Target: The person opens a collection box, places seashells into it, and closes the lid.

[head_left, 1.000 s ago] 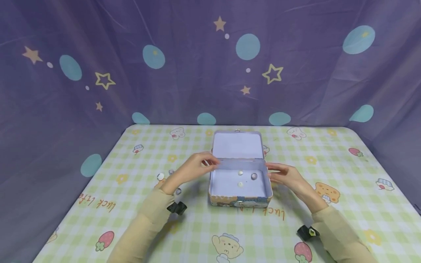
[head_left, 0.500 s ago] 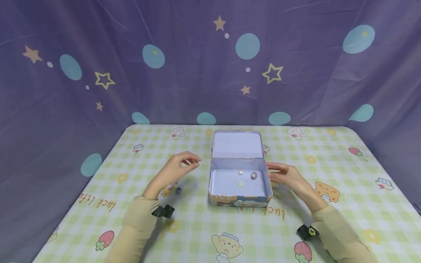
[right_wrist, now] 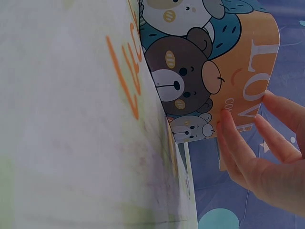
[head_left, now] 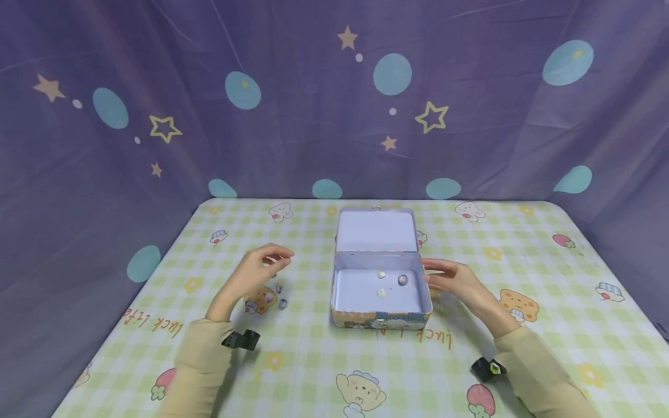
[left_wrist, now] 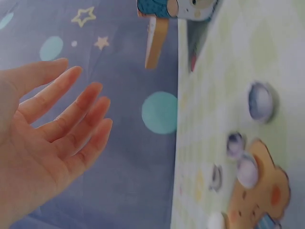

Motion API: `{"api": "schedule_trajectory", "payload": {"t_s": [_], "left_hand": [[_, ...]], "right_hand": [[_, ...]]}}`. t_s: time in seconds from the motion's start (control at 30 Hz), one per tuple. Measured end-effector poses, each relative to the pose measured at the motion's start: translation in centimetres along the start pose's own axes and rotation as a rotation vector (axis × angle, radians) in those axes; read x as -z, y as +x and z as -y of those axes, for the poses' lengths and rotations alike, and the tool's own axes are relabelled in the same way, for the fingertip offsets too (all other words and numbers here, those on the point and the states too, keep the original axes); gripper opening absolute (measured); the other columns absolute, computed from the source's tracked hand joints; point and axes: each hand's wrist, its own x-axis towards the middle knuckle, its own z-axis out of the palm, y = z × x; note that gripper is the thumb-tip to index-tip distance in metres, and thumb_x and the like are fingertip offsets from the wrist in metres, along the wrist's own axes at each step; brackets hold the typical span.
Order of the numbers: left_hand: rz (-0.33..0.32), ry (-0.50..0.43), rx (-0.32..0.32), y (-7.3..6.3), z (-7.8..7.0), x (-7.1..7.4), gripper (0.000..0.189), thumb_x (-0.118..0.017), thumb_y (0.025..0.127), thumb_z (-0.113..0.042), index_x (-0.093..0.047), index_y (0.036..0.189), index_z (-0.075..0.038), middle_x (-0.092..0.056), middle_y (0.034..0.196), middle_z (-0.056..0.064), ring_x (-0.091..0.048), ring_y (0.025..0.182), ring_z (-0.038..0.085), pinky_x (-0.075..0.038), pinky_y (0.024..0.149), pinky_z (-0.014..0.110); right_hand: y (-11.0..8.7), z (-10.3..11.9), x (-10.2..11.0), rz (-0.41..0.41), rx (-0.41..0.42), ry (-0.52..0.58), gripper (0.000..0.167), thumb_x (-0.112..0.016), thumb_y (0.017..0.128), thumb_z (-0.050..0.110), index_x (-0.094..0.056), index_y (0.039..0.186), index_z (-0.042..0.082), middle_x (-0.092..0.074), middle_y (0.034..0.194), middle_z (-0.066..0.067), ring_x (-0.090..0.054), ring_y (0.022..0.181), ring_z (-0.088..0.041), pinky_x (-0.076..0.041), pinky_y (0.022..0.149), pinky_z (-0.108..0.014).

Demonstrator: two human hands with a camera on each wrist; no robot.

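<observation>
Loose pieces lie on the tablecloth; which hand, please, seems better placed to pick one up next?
Probably the left hand: it hovers empty near the loose pieces, while the right hand touches the tin on its opposite side.

Site: a curtained-off table (head_left: 308, 363), arranged like a small recording booth; the wider room is hidden, its type undetermined. Purple curtain (head_left: 298, 139), star and teal-oval print, hangs behind and along both sides. Tablecloth (head_left: 528, 377): green-and-white check with cartoon animals and strawberries. Black cameras (head_left: 251, 340) on both wrists support a recording set-up.
</observation>
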Motion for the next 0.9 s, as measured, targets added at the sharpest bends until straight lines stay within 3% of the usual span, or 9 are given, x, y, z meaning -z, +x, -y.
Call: {"api": "schedule_trajectory", "payload": {"t_s": [0.1, 0.3, 0.4, 0.53, 0.73, 0.9], "left_hand": [[-0.015, 0.024, 0.014, -0.3, 0.3, 0.3, 0.02, -0.056, 0.087, -0.019, -0.063, 0.102, -0.007, -0.062, 0.103, 0.009, -0.057, 0.086, 0.018, -0.046, 0.076, 0.033], [-0.025, 0.024, 0.059, -0.5, 2.2, 0.6, 0.023, -0.056, 0.088, -0.019, -0.063, 0.103, -0.003, -0.06, 0.108, 0.012, -0.059, 0.082, 0.022, -0.046, 0.076, 0.035], [-0.02, 0.032, 0.082, -0.3, 3.4, 0.7, 0.023, -0.057, 0.087, -0.018, -0.063, 0.103, -0.003, -0.061, 0.104, 0.012, -0.058, 0.081, 0.021, -0.046, 0.074, 0.034], [0.004, 0.073, 0.125, -0.3, 4.3, 0.9, 0.022, -0.056, 0.087, -0.014, -0.062, 0.103, 0.0, -0.062, 0.099, 0.013, -0.057, 0.083, 0.023, -0.046, 0.071, 0.034], [0.05, 0.114, 0.151, 0.0, 5.7, 1.0, 0.021, -0.057, 0.086, -0.009, -0.061, 0.102, 0.002, -0.062, 0.099, 0.016, -0.056, 0.084, 0.026, -0.045, 0.072, 0.036], [0.087, 0.136, 0.159, 0.4, 6.4, 0.9, 0.02, -0.056, 0.085, -0.007, -0.061, 0.101, 0.003, -0.062, 0.094, 0.016, -0.056, 0.082, 0.026, -0.045, 0.071, 0.036]], "right_hand": [[0.1, 0.0, 0.0, -0.001, -0.003, 0.006, 0.052, -0.063, 0.082, 0.016, -0.045, 0.127, -0.002, -0.046, 0.126, -0.021, -0.059, 0.09, -0.008, -0.048, 0.081, -0.032], [0.1, 0.0, 0.0, 0.007, -0.012, -0.002, 0.054, -0.063, 0.082, 0.017, -0.044, 0.128, -0.003, -0.044, 0.127, -0.023, -0.059, 0.09, -0.01, -0.047, 0.082, -0.033], [0.3, -0.4, 0.1, -0.006, -0.02, -0.013, 0.055, -0.066, 0.079, 0.021, -0.046, 0.127, 0.001, -0.049, 0.124, -0.017, -0.059, 0.091, -0.01, -0.048, 0.081, -0.03], [0.4, -0.8, 0.2, -0.008, -0.022, -0.004, 0.056, -0.067, 0.077, 0.026, -0.049, 0.125, 0.005, -0.053, 0.121, -0.009, -0.059, 0.091, -0.009, -0.048, 0.079, -0.027], [0.0, -0.4, 0.2, 0.016, 0.046, -0.011, 0.052, -0.063, 0.082, 0.021, -0.046, 0.126, -0.001, -0.049, 0.124, -0.019, -0.059, 0.092, -0.012, -0.048, 0.08, -0.031], [0.0, -0.2, 0.1, -0.005, 0.003, -0.002, 0.052, -0.064, 0.081, 0.02, -0.047, 0.126, 0.0, -0.049, 0.124, -0.018, -0.059, 0.091, -0.009, -0.048, 0.08, -0.03]]}}
